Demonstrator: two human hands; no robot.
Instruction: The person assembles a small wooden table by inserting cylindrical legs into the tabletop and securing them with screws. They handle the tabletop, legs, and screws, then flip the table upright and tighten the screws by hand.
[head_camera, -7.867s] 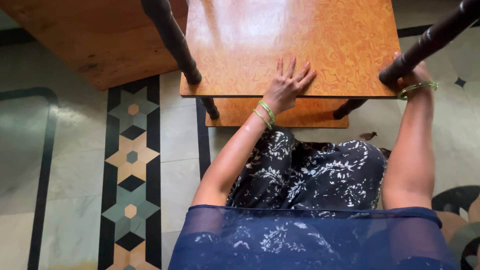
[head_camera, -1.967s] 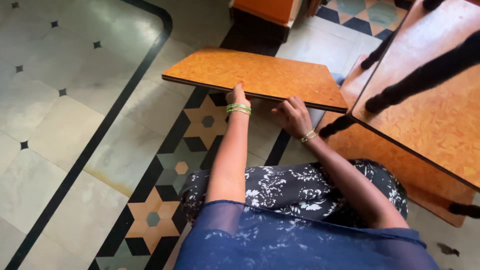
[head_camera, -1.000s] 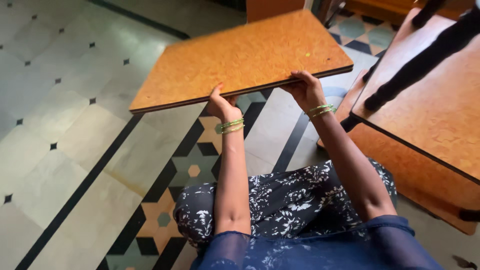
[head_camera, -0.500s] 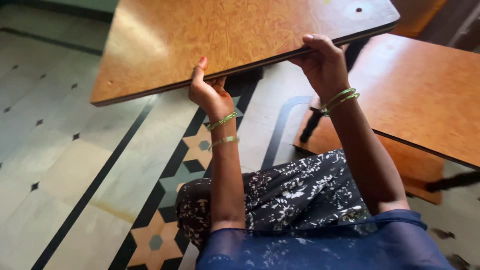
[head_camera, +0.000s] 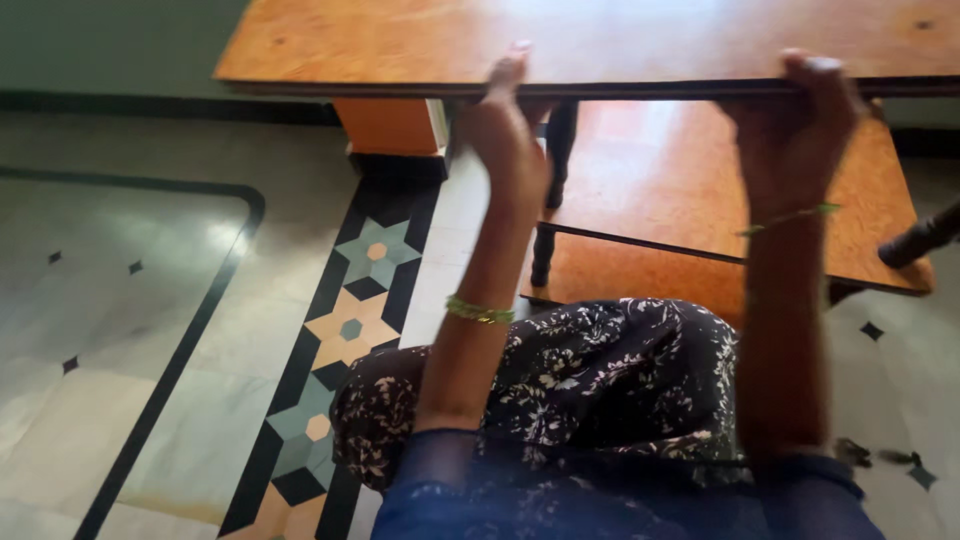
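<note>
The orange board (head_camera: 600, 45) has risen from floor level to the top of the frame, now nearly level. The left hand (head_camera: 505, 130) and right hand (head_camera: 795, 125) grip its near edge, fingers wrapped over, above the overturned table (head_camera: 690, 190).

Patterned tiled floor (head_camera: 150, 330), upturned wooden table (head_camera: 680, 190) resting on it
</note>
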